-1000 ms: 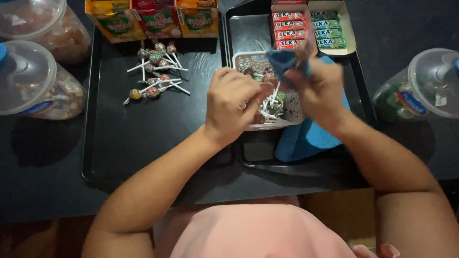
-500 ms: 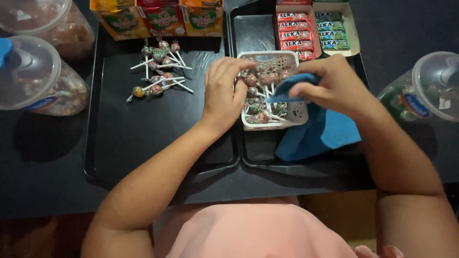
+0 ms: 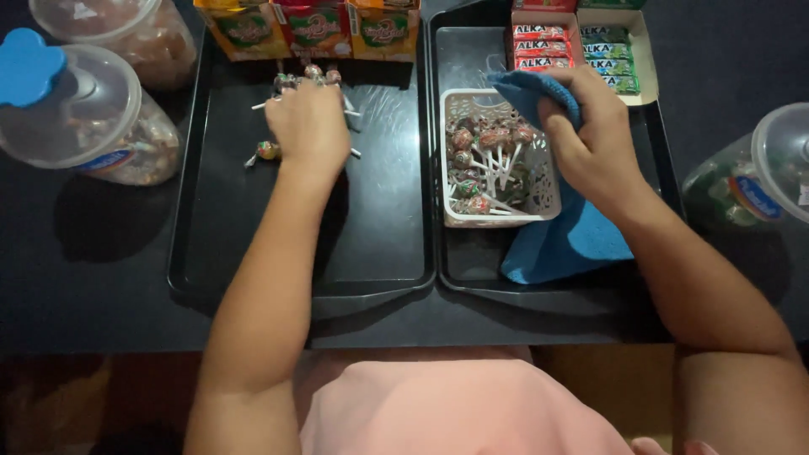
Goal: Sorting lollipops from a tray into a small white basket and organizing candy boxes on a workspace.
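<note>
1. Head view, left side: the left hand (image 3: 310,126) is down flat on the loose pile of wrapped lollipops with white sticks (image 3: 291,101) at the far end of the glossy black plastic tray on the left (image 3: 383,253). The fingers are curled together over the sweets, so I cannot tell how many it grips. One stray lollipop (image 3: 266,152) lies just beside the hand.

2. Same view, right side: the right hand (image 3: 590,139) is clamped on a fold of soft blue cloth (image 3: 569,244), pressed against the far rim of the white perforated plastic basket (image 3: 539,181). The cloth trails down beside the basket onto the second black tray (image 3: 472,59).

3. How far along, by my reading: the basket is already well filled with lollipops (image 3: 484,164), sticks poking every way, and only a small cluster is left on the left tray. So most of the gathering looks done, and a handful remains.

4. Textures around them: three glossy cardboard cartons in yellow, red and orange (image 3: 312,29) line the far edge of the left tray. A shallow cardboard box of red and green candy sticks (image 3: 581,50) sits beyond the basket. Clear plastic jars stand on the dark surface (image 3: 84,312), two on the left, one with a blue lid (image 3: 34,67), and another jar on the right (image 3: 758,181).
</note>
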